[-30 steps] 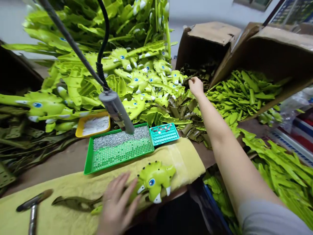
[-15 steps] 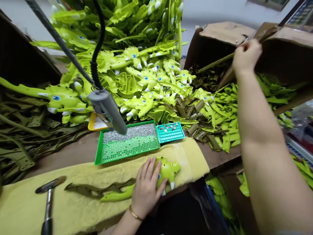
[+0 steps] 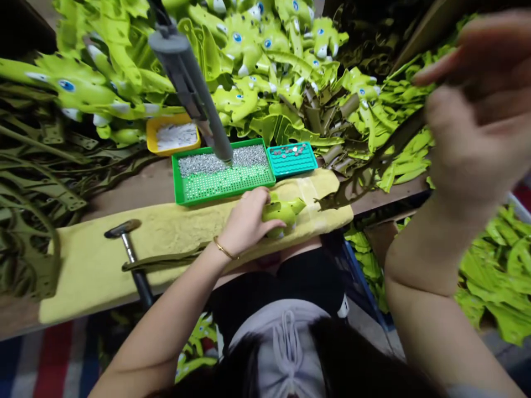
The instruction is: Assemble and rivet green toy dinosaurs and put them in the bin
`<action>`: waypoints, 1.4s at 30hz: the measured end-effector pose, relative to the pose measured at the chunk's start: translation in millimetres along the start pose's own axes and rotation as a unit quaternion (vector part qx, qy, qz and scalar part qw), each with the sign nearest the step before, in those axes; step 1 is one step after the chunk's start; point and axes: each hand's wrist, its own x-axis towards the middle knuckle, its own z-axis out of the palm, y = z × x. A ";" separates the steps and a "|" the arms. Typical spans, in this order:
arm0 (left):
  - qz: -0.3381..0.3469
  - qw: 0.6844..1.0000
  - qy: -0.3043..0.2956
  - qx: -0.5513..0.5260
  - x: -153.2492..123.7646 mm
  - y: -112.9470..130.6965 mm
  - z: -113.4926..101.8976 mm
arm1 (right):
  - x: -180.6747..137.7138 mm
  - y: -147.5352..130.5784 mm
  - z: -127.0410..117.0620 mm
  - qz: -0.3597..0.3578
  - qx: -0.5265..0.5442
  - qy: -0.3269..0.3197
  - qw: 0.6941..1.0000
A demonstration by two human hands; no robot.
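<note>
My left hand [image 3: 248,220] is closed over a lime-green toy dinosaur piece [image 3: 286,211] on the folded yellow towel, its fingers hidden behind the thumb and the piece. My right hand [image 3: 477,110], blurred and raised at the right, holds one end of a long olive-brown plastic strip [image 3: 357,185]. The strip's jagged far end hangs over the towel's right end. Another olive-brown strip [image 3: 166,261] lies left of my left wrist, crossing the handle of a hammer [image 3: 131,251].
Behind the towel [image 3: 87,249] stand a green tray [image 3: 177,185] of small metal fasteners, a teal tray [image 3: 292,163] and a yellow tray [image 3: 151,135]. A grey cylindrical tool [image 3: 199,99] hangs over the green tray. Green dinosaur parts [image 3: 244,41] heap up behind; olive parts [image 3: 25,182] lie left.
My right hand has come back from the boxes at the back right, with an olive-brown strip now in view. My view has tilted down. My left hand stays on the dinosaur piece.
</note>
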 end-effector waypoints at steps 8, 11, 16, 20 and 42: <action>0.031 0.998 -0.011 0.054 -8.5 16.2 -14.8 | -86.2 104.4 27.7 0.201 0.106 -0.067 0.972; 0.036 0.997 -0.034 0.062 -6.4 20.2 -14.8 | -111.2 110.8 44.1 0.300 0.050 -0.170 0.937; 0.036 0.996 -0.045 0.064 -5.9 19.4 -13.4 | -117.2 94.1 65.7 0.238 0.195 -0.222 0.925; 0.029 0.998 -0.039 0.051 -6.8 18.8 -12.5 | -120.0 99.0 71.0 0.254 0.266 -0.246 0.897; 0.013 0.973 -0.174 0.150 35.3 9.8 -41.7 | -18.3 158.4 86.5 0.157 0.026 -0.190 0.969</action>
